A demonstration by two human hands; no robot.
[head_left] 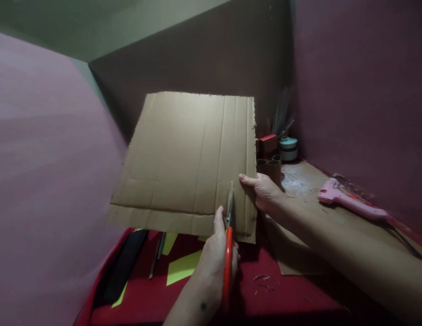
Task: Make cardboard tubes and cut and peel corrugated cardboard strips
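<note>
A large sheet of corrugated cardboard [183, 149] with fold lines is held up above the table. My right hand [267, 190] pinches its right edge, thumb on the near face and fingers behind. In my left hand [215, 251] is a pair of scissors with orange handles [228, 267], gripped from below. One blade lies in front of the cardboard near its lower right, pointing up; the other blade is hidden, apparently behind the sheet. My left thumb points up along the scissors, close to the cardboard's lower strip.
Yellow paper pieces [183, 267], a black flat object [120, 267] and a thin stick [154, 260] lie on the red tablecloth [251, 301]. A pink glue gun [350, 201] rests at right. Brown tubes [274, 170] and a light-blue lidded container [288, 148] stand behind.
</note>
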